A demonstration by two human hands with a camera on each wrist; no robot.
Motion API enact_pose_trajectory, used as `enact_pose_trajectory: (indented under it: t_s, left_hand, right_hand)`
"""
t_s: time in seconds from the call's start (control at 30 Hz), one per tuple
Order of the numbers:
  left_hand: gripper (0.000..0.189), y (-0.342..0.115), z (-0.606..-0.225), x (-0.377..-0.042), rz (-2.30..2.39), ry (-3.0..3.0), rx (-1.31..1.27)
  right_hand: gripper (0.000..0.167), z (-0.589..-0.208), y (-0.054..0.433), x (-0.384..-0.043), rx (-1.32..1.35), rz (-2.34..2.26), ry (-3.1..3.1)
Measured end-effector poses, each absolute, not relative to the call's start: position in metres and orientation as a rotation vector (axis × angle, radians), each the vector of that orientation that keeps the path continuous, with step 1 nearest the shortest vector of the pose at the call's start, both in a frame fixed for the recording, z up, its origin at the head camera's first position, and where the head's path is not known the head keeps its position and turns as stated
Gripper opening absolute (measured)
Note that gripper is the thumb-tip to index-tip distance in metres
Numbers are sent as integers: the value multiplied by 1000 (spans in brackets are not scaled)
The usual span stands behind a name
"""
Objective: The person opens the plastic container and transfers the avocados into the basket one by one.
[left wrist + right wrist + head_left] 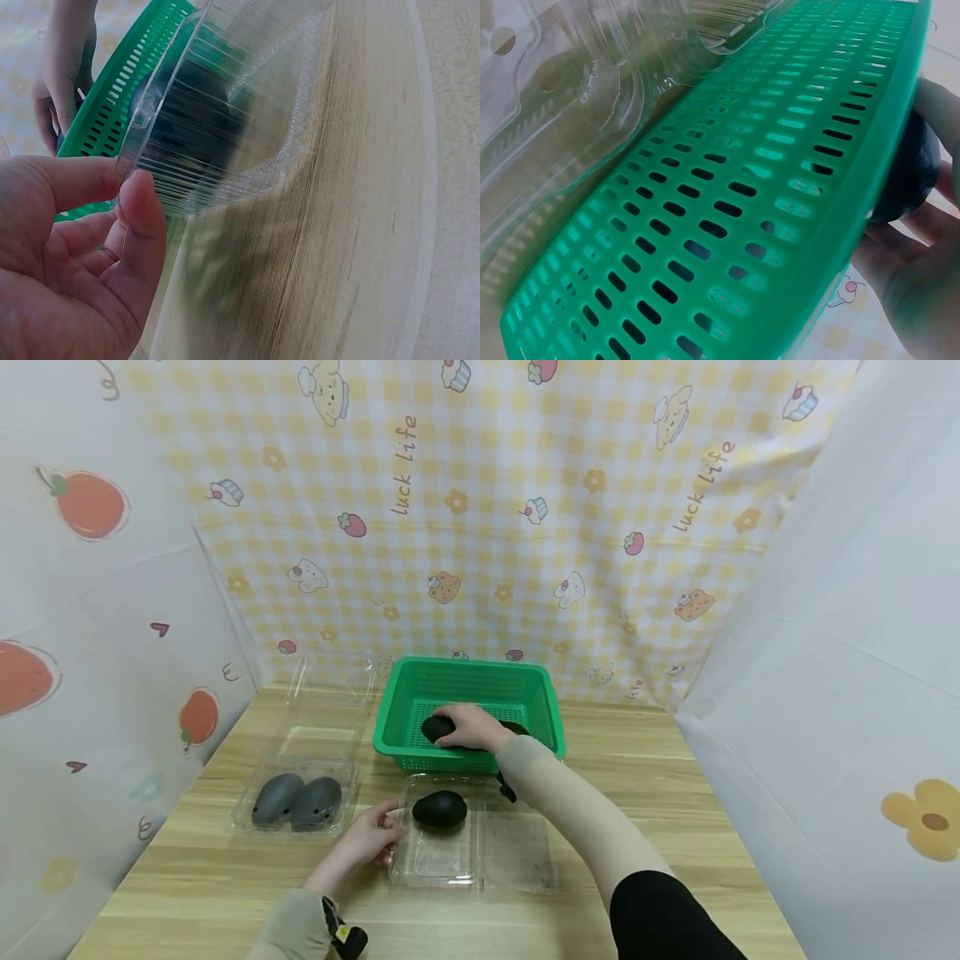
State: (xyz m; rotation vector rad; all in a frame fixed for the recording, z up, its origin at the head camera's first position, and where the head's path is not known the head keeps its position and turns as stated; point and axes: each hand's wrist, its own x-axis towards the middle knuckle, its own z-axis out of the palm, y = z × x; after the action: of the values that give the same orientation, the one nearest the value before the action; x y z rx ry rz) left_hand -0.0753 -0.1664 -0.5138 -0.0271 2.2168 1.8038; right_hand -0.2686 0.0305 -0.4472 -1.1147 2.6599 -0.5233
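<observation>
Nearest the camera, at lower right, black sleeve (667,910) with pale cuff (592,822) running on from it, slanting up over the desk (645,827). Beyond that, right hand (474,727), clamped on a dark fruit (437,728) at the green basket (442,763). Seen in the right wrist view just past the basket's slotted wall, with fingers curled about the fruit. Cannot tell whether touching the basket's floor. Beside the wrist, toward the basket's right end, another dark shape (514,727), mostly hidden by the arm.

At lower left, left hand (371,833), thumb and forefinger together, pinching the left rim of a clear box (438,864) in front of the basket. Inside this box, toward its back, one black fruit (440,811), lying on its side. At its right edge, clear lid (517,856), folded open and lying flat on the desk.

Farther left, second box (348,795), also clear, with two grey fruits (277,799) side by side inside. At its back edge, raised cover (318,739), opened away from the camera, left of the basket. Behind everything, yellow checked cloth (495,568), printed with cakes and strawberries.
</observation>
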Motion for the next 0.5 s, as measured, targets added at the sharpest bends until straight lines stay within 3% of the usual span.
enact_pose_trajectory:
  t_s: [0.5]
  left_hand:
    - [54, -167, -515, -75, 1813, 2218, -18]
  right_hand:
    - [57, -454, 29, -274, -1071, -521, 2653]
